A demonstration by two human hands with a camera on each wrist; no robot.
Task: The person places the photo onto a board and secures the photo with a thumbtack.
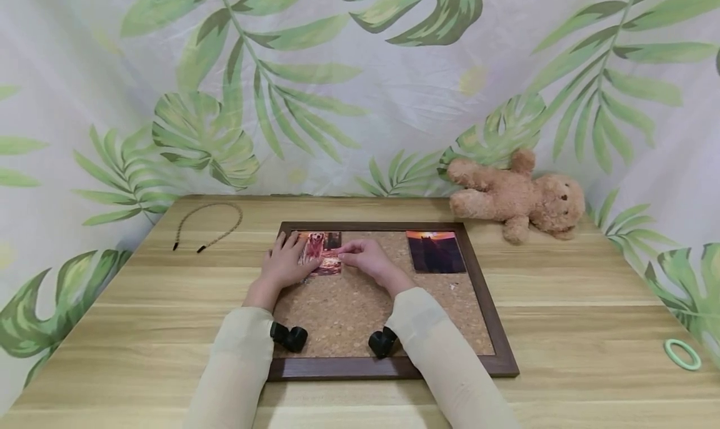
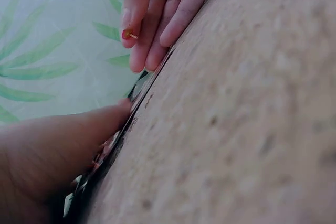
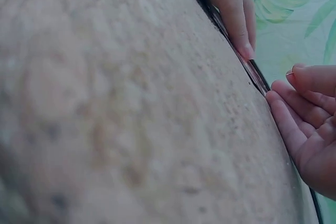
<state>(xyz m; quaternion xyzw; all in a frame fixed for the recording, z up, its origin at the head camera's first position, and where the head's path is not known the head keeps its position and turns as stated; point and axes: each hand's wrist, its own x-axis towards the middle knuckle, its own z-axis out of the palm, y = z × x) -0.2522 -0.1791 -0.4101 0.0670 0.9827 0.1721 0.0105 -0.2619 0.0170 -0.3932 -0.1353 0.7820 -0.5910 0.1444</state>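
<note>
My left hand (image 1: 285, 263) lies with fingers spread on the left edge of a photo (image 1: 332, 263) with a dog on it, at the upper left of a framed cork board (image 1: 332, 310). My right hand (image 1: 368, 258) is at the photo's right edge. Between its thumb and index finger it pinches a small red thumbtack (image 2: 127, 34), whose metal point stands clear of the board. In the right wrist view, the other fingers (image 3: 289, 119) of this hand are right at the cork surface. The left thumb (image 2: 105, 121) presses along the photo's lower part.
A second photo (image 1: 437, 252), a dark shape against a sunset, is at the board's upper right. Behind the board on the right lies a teddy bear (image 1: 514, 194). A braided headband (image 1: 209, 207) lies back left, and a pale green ring (image 1: 682, 354) near the right edge.
</note>
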